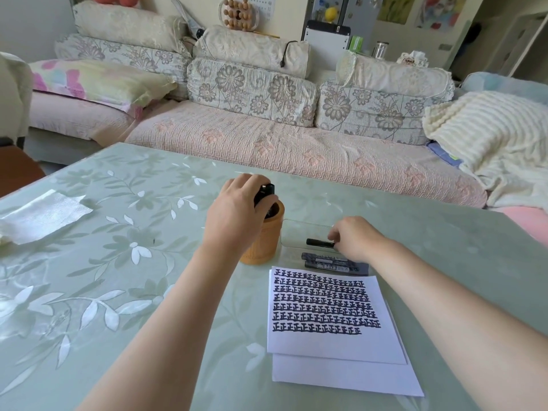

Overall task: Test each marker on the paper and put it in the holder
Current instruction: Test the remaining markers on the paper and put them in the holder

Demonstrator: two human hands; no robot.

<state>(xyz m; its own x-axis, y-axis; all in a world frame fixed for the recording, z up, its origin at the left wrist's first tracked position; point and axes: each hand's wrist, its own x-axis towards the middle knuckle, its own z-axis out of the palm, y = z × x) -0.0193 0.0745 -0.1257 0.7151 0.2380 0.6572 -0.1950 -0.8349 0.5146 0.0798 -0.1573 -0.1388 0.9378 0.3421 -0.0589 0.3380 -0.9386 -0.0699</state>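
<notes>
**Marker [264,191] going into the holder [262,244]**

The left grip [237,209] is clamped round the marker, holding it at the holder's mouth, toward the far edge of the table [118,292]. The right grip [353,238] pinches the end of a second marker [318,242] in a clear tray [296,223] just beside the holder. Two more markers [329,258] lie between it and the paper [335,345]. Likely next: let go, then uncap the second marker for the paper's bare lower strip.

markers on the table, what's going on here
A person is sorting markers. The left hand grips one marker at the mouth of the tan holder. The right hand pinches a second marker lying in a clear tray, beside two more markers. The top paper is mostly covered with rows of black test marks.
</notes>
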